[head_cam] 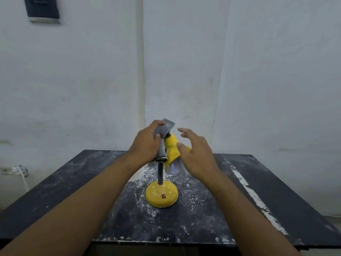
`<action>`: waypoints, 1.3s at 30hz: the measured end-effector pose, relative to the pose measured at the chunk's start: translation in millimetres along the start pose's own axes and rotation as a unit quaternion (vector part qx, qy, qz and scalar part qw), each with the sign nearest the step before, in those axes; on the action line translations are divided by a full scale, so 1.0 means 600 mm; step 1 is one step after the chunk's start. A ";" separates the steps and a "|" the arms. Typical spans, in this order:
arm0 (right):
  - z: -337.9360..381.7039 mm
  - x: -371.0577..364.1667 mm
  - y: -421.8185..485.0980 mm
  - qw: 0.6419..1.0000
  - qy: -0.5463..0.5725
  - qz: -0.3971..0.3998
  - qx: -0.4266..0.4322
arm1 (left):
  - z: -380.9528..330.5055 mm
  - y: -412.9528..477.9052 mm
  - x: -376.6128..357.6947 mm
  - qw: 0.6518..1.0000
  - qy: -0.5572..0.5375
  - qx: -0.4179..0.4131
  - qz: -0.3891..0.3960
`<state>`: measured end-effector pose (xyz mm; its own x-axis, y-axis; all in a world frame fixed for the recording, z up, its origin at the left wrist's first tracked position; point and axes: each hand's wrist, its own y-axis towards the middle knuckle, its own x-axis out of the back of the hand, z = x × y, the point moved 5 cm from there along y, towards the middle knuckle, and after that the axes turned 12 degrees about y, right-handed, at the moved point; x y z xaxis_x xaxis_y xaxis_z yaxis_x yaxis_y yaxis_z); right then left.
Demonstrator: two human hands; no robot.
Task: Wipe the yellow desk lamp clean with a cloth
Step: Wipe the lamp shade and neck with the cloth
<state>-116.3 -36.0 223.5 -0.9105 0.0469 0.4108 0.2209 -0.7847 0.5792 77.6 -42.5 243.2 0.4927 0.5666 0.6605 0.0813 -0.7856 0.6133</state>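
A yellow desk lamp stands upright on a dark table. Its round yellow base carries a red switch, and a grey flexible neck rises to the downward-tilted yellow shade. My left hand grips a grey cloth wrapped around the upper part of the neck, just left of the shade. My right hand hovers at the right side of the shade with fingers spread and relaxed; I cannot tell whether the thumb touches the shade. It hides part of the shade's right rim.
The table top is streaked with white dust and powder around the lamp base, and a scraped white strip runs along its right side. A white wall stands close behind. A wall socket with a white cable sits low on the left.
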 end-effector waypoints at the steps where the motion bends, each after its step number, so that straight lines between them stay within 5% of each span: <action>1: -0.011 -0.006 -0.001 1.000 -0.014 0.009 -0.009 | 0.002 0.004 -0.007 1.000 0.010 -0.016 0.005; 11: -0.039 -0.035 -0.011 1.000 0.004 0.022 -0.009 | -0.009 0.031 -0.054 0.992 0.019 -0.120 0.016; 19: -0.051 -0.032 -0.012 0.999 0.026 0.020 -0.024 | 0.013 0.057 -0.033 0.996 -0.011 -0.062 -0.068; 25: -0.061 -0.027 -0.021 0.996 0.076 0.001 -0.054 | -0.003 0.006 -0.054 0.976 0.013 -0.215 -0.036; 32: -0.061 -0.032 -0.019 0.995 0.082 0.016 -0.053 | 0.036 0.027 -0.027 0.988 0.008 -0.111 -0.103; 36: -0.061 -0.035 -0.019 0.997 0.069 0.016 -0.042 | 0.003 0.010 -0.046 0.980 0.013 -0.198 -0.034; 39: -0.064 -0.035 -0.019 0.997 0.069 0.009 -0.043 | 0.000 0.021 -0.062 0.985 0.049 -0.167 0.012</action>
<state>-113.3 -51.7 181.4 -0.9475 -0.0478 0.3162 0.2114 -0.8355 0.5072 60.3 -73.7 226.3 0.4038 0.5829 0.7051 -0.2275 -0.6825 0.6946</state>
